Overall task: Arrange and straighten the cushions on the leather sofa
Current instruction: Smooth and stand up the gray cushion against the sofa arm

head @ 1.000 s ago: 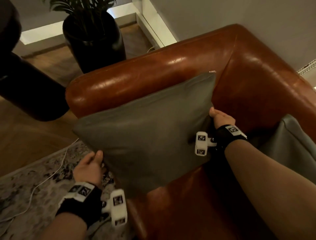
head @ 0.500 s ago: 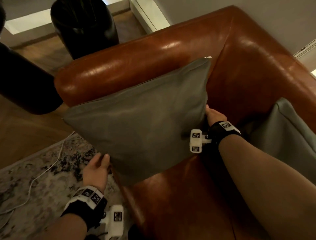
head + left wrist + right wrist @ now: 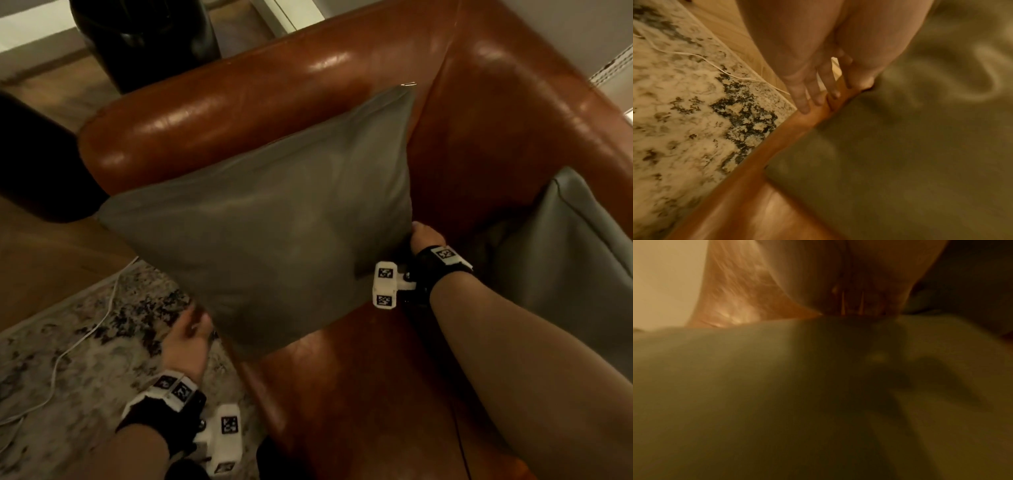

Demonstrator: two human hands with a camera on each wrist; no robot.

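Observation:
A grey cushion (image 3: 267,226) stands tilted against the armrest of the brown leather sofa (image 3: 239,96), its lower corner at the seat's front edge. My left hand (image 3: 188,332) is at the cushion's lower left edge. In the left wrist view this hand (image 3: 830,95) has straight fingers along the sofa's front edge (image 3: 797,123), and the thumb touches the cushion (image 3: 900,162). My right hand (image 3: 423,236) holds the cushion's right edge. Its fingers are hidden behind the cushion (image 3: 756,386) in the right wrist view. A second grey cushion (image 3: 565,246) leans on the backrest at the right.
A black planter (image 3: 147,41) stands on the wood floor behind the armrest, and a dark rounded object (image 3: 34,164) sits at the left. A patterned rug (image 3: 68,370) with a white cable (image 3: 109,308) lies beside the sofa. A pale wall runs behind the backrest.
The cushion has sunk lower and closer against the armrest. My left hand has slid along its edge toward the bottom corner. My right hand has stayed on the right edge.

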